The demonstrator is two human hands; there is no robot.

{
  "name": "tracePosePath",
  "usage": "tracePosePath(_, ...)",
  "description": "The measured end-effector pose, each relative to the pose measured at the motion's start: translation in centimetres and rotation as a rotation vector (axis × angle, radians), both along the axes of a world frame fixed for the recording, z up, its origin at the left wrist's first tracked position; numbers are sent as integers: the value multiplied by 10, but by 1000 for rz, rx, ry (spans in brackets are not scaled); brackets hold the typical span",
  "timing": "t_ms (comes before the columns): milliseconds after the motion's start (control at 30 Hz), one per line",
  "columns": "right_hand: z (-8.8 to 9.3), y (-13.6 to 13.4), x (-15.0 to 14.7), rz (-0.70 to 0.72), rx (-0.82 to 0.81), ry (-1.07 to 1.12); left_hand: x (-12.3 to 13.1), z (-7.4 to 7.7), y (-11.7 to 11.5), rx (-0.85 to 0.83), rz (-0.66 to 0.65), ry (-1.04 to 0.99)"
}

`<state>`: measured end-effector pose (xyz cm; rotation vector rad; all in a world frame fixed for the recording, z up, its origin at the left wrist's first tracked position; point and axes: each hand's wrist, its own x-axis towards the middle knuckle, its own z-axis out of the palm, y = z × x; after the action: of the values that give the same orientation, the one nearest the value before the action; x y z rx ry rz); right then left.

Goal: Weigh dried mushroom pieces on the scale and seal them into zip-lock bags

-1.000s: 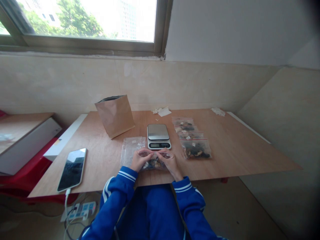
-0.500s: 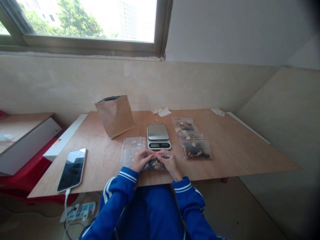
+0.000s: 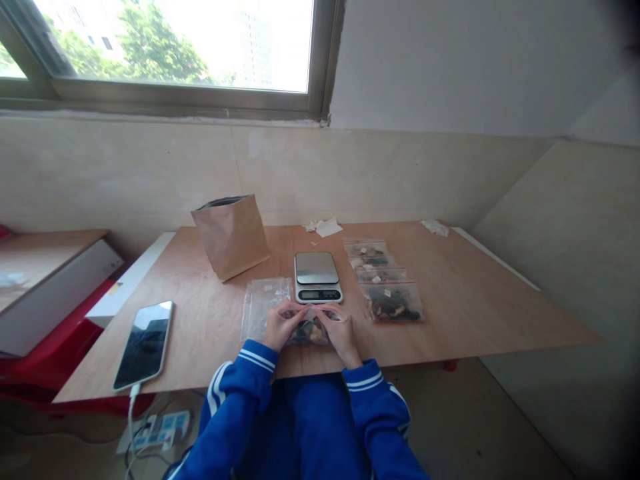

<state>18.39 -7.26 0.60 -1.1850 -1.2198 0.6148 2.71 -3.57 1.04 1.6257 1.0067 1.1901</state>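
Observation:
Between my hands at the table's near edge is a clear zip bag (image 3: 307,333) with dark and tan dried pieces inside. My left hand (image 3: 281,325) pinches its top edge from the left. Close beside it, my right hand (image 3: 338,329) pinches the same edge, the fingertips of both hands nearly meeting. Just beyond them stands a kitchen scale (image 3: 317,269) with a bare metal plate. Flat clear bags (image 3: 256,308) lie left of my left hand. To the right, several filled zip bags (image 3: 394,304) overlap in a column, each with a small pale label.
A brown paper pouch (image 3: 232,239) stands open at the back left. A phone (image 3: 145,345) with a white charging cable (image 3: 131,420) lies at the left edge. White paper scraps (image 3: 327,227) lie along the back, and a power strip (image 3: 163,430) is on the floor.
Both hands stay on the bag's top edge, with the thumbs shifted slightly. The whole view has tilted a little, so the table sits slightly lower in the picture.

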Motion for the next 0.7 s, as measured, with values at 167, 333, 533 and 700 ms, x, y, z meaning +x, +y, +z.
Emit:
tracePosePath(167,0,1,-1,-3,-35,39,1,1,0,-49,-3,-12)
tracePosePath(333,-5,2,5,-52,-133,159,-1,2,3,-138,52,-78)
tracePosePath(533,-7,0,6,-112,-133,130,-1,1,4,-117,34,-71)
tracePosePath(700,-7,1,7,-103,-146,154,-1,-4,5,-149,40,-79)
